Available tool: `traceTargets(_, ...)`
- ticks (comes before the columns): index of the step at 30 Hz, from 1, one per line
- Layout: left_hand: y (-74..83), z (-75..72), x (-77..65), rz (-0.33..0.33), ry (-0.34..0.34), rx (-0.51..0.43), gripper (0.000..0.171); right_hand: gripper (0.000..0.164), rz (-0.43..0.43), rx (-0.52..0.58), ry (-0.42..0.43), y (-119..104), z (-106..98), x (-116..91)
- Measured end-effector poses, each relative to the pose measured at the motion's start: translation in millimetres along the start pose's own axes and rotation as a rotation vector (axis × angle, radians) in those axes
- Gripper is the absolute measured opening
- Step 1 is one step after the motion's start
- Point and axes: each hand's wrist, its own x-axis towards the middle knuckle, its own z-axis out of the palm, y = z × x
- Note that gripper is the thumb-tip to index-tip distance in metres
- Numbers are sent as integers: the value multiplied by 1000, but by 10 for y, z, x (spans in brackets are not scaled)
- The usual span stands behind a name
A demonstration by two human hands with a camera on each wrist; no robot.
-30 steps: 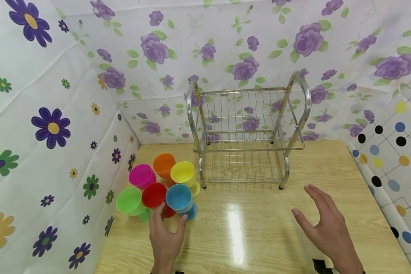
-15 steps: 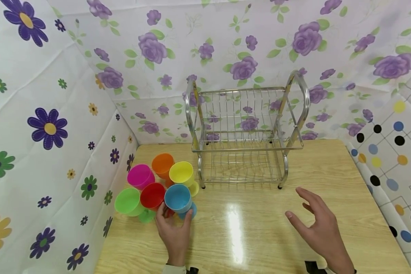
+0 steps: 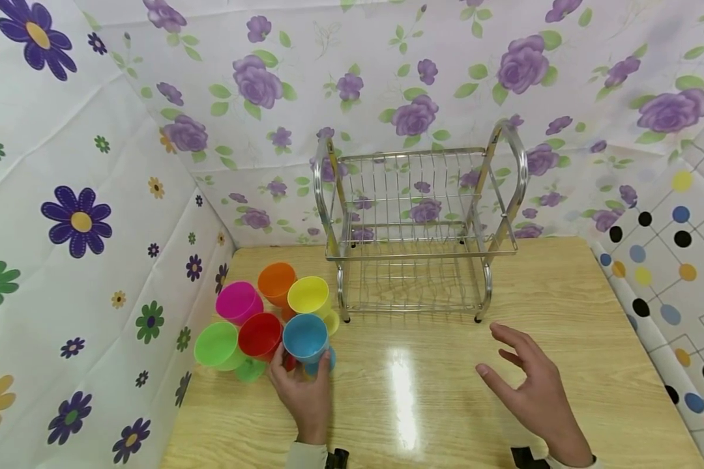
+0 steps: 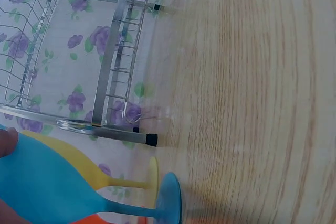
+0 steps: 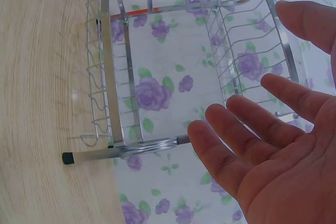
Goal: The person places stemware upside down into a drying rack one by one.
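In the head view my left hand (image 3: 305, 397) holds a blue goblet (image 3: 306, 337) by its bowl, with fingers on one side and the thumb on the other. The left wrist view shows the goblet's round foot (image 4: 169, 200) close to the table, though I cannot tell whether it touches. A red goblet (image 3: 261, 335) stands just left of it, and a yellow goblet (image 3: 309, 295) just behind. My right hand (image 3: 530, 391) hovers over the table at the right with fingers spread and nothing in them; its palm and fingers (image 5: 252, 135) show in the right wrist view.
Green (image 3: 217, 345), pink (image 3: 238, 303) and orange (image 3: 277, 283) goblets complete the cluster at the left. A two-tier metal dish rack (image 3: 416, 255) stands at the back of the wooden table (image 3: 446, 391). Flowered cloth (image 3: 375, 117) hangs behind, with patterned cloths on both sides.
My left hand has moved right from in front of the red goblet and now grips the blue goblet. My right hand has drifted a little to the left.
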Motion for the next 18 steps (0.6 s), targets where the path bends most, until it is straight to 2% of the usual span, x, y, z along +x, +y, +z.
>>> traceTargets(5, -8, 6, -8, 22, -29, 8, 88, 74, -7, -5, 2, 9, -6, 16)
traceTargets(13, 72, -10, -12, 27, -83, 45, 88, 75, -36, -7, 1, 7, -56, 85)
traceTargets(18, 140, -19, -10, 75, -127, 27, 86, 76, -44, -12, -9, -17, -88, 132)
